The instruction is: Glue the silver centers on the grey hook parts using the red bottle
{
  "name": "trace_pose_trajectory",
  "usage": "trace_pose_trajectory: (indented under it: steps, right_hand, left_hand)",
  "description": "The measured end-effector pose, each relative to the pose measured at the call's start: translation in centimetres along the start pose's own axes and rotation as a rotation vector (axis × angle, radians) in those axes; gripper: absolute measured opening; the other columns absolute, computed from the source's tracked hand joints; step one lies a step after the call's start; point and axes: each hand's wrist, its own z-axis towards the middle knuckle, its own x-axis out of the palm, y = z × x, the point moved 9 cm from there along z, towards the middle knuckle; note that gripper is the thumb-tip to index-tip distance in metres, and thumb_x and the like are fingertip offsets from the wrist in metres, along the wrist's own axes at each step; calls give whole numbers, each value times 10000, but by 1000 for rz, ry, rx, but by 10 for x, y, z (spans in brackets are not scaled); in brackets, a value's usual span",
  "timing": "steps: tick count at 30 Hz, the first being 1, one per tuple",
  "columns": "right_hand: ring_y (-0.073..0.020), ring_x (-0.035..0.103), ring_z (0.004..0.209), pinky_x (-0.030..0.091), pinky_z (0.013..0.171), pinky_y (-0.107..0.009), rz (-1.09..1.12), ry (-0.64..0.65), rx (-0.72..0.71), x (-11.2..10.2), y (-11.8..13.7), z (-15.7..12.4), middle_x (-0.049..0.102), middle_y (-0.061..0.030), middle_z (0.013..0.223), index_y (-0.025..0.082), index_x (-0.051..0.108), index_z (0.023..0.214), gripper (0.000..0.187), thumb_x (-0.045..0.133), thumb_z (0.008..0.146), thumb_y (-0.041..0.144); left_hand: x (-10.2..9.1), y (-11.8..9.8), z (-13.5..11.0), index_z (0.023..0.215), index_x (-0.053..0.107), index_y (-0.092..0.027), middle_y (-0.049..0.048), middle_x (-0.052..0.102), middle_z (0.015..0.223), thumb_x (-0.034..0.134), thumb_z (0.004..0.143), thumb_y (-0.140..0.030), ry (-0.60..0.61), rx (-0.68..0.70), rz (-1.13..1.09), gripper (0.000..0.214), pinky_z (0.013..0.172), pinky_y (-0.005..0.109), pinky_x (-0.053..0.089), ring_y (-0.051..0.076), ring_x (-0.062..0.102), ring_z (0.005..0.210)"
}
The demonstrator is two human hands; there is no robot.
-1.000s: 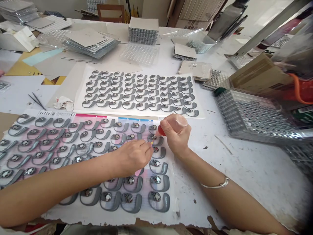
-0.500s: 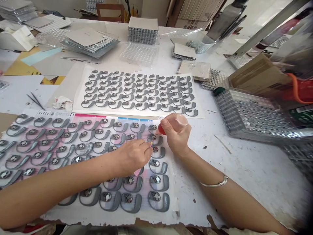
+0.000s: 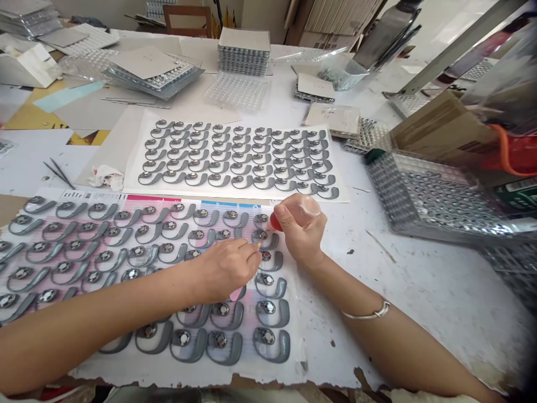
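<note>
Rows of grey curved metal pieces, each bearing a round setting, lie on the near printed sheet (image 3: 151,197). My left hand (image 3: 229,264) is closed around a thin pink stick (image 3: 235,294) with a yellowish tip, which is at or just above a curved piece (image 3: 271,240) in the right-hand column. My right hand (image 3: 304,232) is wrapped round a small clear squeeze bottle (image 3: 308,207), tilted with its red cap (image 3: 276,222) toward the same piece. Whether the bottle's nozzle touches it I cannot tell. My left forearm covers part of several rows.
Behind lies a white sheet (image 3: 344,193) of similar curved pieces. Black tweezers (image 3: 59,172) and crumpled tissue (image 3: 107,178) are at left. A clear tray (image 3: 392,207) of small shiny parts stands at right beside a cardboard box (image 3: 444,129). Stacked blister packs (image 3: 243,53) stand at the back.
Both hands keep nearly the same place and the same holds. The stick's yellowish tip has shifted slightly downward; the whole view has drifted a little.
</note>
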Motion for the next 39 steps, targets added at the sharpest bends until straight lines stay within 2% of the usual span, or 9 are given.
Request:
trace_pose_trajectory:
  steps: [9,14,18,26,32,36,39]
  right_hand:
    - [-132,538,442,447,477,-288,-40,-9,-16,-2,1,0,541,28,497,183,532,668,295,673,819,393]
    - [-130,534,443,438,470,-288,-49,-3,-48,-2,3,0,538,27,509,184,535,683,268,673,821,368]
    - [-130,538,484,455,494,-295,-134,-16,-116,-3,7,-2,537,14,547,184,538,660,278,657,831,369]
    - [-140,549,565,468,541,-311,-212,-16,-273,-5,18,-8,552,-16,635,185,553,630,251,652,832,296]
    - [-131,561,527,479,513,-296,-116,-84,-188,-17,11,-8,553,-8,628,181,565,658,257,649,837,344]
    - [-135,564,526,481,508,-298,-121,-67,-186,-17,10,-9,554,-4,626,187,567,673,240,651,835,343]
    - [-130,560,520,475,504,-294,-117,-61,-178,-16,9,-9,545,-1,631,186,559,667,245,650,836,337]
  left_hand:
    - [-2,1,0,883,583,-46,188,647,894,390,759,14,-12,2,-44,237,702,351,582,239,627,817]
    - [4,2,-1,882,570,-69,187,642,928,396,764,4,38,-5,-36,223,714,354,578,226,621,807]
    - [7,2,-2,876,569,-75,186,639,917,398,756,8,59,-14,-25,224,714,366,580,230,620,806]
    - [4,1,0,870,590,-60,178,650,894,399,765,15,21,-18,-1,230,689,353,584,230,620,803]
    - [5,0,-2,903,589,-58,204,652,941,367,786,24,15,-6,2,265,691,378,586,246,625,857]
    - [6,-2,-2,904,582,-59,201,647,931,378,803,24,36,5,30,243,687,379,577,233,622,796]
    - [3,-5,0,886,582,-59,182,651,879,402,848,4,6,20,84,195,683,360,570,216,617,749]
